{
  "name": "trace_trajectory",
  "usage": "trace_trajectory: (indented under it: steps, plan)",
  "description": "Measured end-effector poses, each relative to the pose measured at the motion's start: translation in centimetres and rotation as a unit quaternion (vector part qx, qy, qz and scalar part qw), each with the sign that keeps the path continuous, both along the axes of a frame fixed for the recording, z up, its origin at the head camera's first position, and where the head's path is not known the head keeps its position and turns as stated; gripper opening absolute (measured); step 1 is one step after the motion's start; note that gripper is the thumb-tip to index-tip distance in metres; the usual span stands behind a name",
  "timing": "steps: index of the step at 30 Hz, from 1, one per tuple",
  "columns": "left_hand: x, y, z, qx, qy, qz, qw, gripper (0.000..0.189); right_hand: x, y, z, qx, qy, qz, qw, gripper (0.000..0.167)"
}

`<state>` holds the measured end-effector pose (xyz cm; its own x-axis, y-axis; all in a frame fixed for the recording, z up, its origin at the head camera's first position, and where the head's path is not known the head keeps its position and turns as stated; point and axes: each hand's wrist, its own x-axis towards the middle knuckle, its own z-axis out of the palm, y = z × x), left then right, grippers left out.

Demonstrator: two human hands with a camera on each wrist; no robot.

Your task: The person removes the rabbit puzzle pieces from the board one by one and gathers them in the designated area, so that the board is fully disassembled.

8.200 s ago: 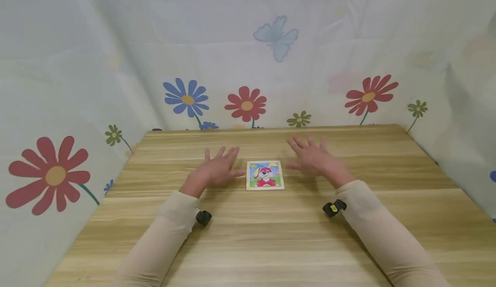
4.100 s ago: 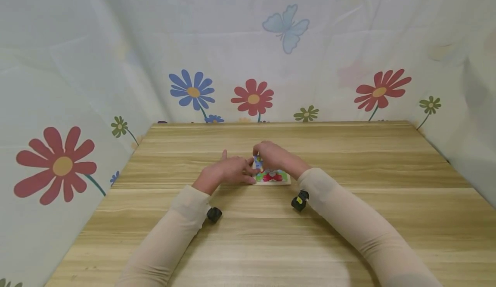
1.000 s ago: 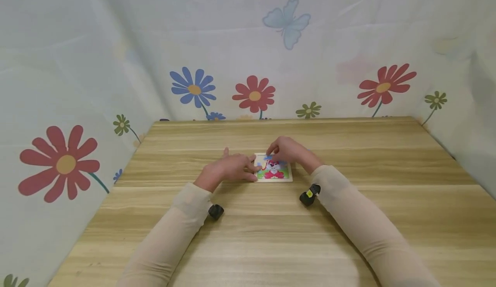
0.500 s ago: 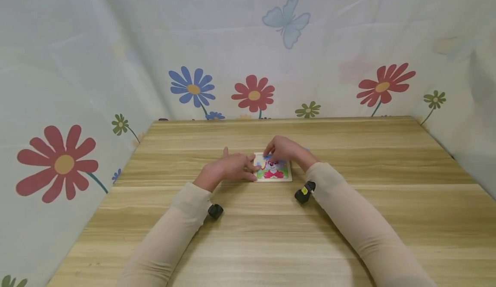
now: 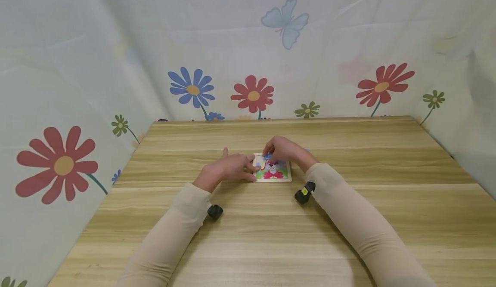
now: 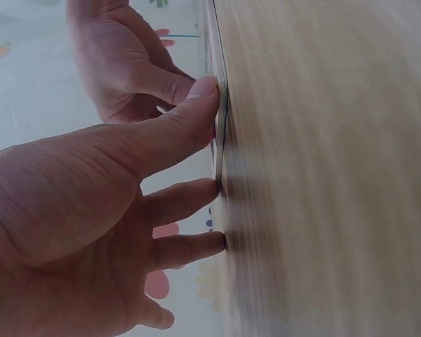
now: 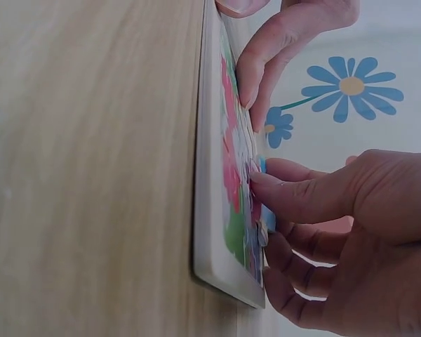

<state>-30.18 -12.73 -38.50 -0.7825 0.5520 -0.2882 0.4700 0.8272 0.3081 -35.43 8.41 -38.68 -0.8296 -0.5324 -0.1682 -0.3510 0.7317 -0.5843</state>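
A small square jigsaw puzzle with a pink-and-white rabbit picture in a pale wooden frame lies flat on the table. My left hand rests at its left side, fingers mostly straight, with the thumb on the near left corner and a fingertip on the picture. My right hand reaches over the far edge and pinches a blue puzzle piece between thumb and fingers. In the right wrist view this piece stands raised from the picture. Part of the puzzle's far right is hidden under the right hand.
A small blue bit shows just behind the right wrist. The wood-grain table extends all round the puzzle. A white cloth printed with flowers hangs behind and at both sides. Small black cameras sit on the wrists.
Earlier, both hands hovered apart beside the whole picture. Then they came onto the puzzle, and its far-side pieces shifted. Over the last half second the right hand has barely moved.
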Motion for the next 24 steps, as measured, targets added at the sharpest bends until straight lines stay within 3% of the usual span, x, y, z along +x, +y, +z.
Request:
trace_trajectory:
  steps: [13, 24]
  plan:
    - [-0.06, -0.04, -0.04, 0.002, 0.0, 0.001, 1.0, 0.048, -0.27, 0.24, 0.02, -0.006, 0.0, 0.007, 1.0, 0.02]
    - [-0.24, -0.08, -0.27, 0.0, 0.001, 0.0, 1.0, 0.048, -0.02, 0.96, 0.41, 0.0, 0.012, 0.026, 0.9996, 0.035]
